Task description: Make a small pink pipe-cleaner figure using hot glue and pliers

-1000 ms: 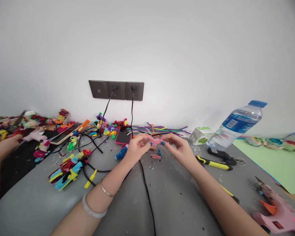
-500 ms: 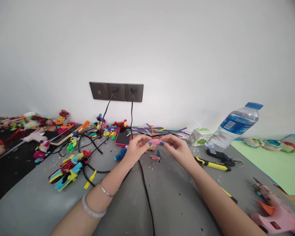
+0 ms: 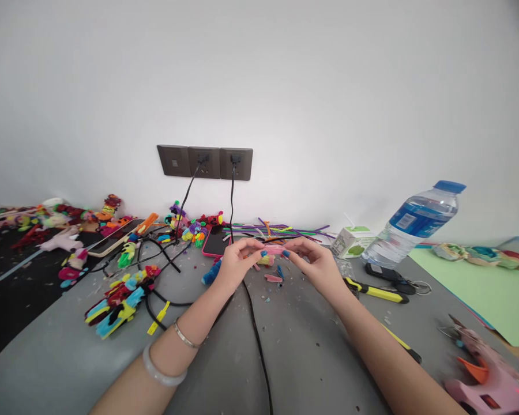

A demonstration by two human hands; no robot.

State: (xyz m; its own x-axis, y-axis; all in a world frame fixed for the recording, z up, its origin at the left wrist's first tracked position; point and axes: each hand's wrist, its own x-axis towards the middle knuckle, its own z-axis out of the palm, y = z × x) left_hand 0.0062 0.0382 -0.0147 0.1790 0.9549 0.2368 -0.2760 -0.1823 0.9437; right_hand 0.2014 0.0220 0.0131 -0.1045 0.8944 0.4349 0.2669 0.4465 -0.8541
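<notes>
Pinched between thumb and fingers of both hands is a short bundle of pink pipe cleaners (image 3: pixel 275 249), held level a little above the table. My left hand (image 3: pixel 241 259) grips its left end, and my right hand (image 3: pixel 310 260) has the right end. Just below lie a loose pink piece (image 3: pixel 273 278) and a small blue piece (image 3: pixel 279 271). A blue fuzzy piece (image 3: pixel 211 272) is beside my left hand. Behind the hands, several long pipe cleaners (image 3: pixel 281 229) in mixed colours lie along the wall.
Fuzzy figures (image 3: pixel 116 300) and black cables (image 3: pixel 256 334) lie on the left and centre. To the right are a drink carton (image 3: pixel 353 241), a water bottle (image 3: pixel 415 222), a yellow cutter (image 3: pixel 378 290), keys (image 3: pixel 398 281) and a pink glue gun (image 3: pixel 488 374). A pink-cased phone (image 3: pixel 216 241) lies behind.
Both my hands stay nearly in place on the pink bundle. At the far left, another person's hand has moved mostly out of view.
</notes>
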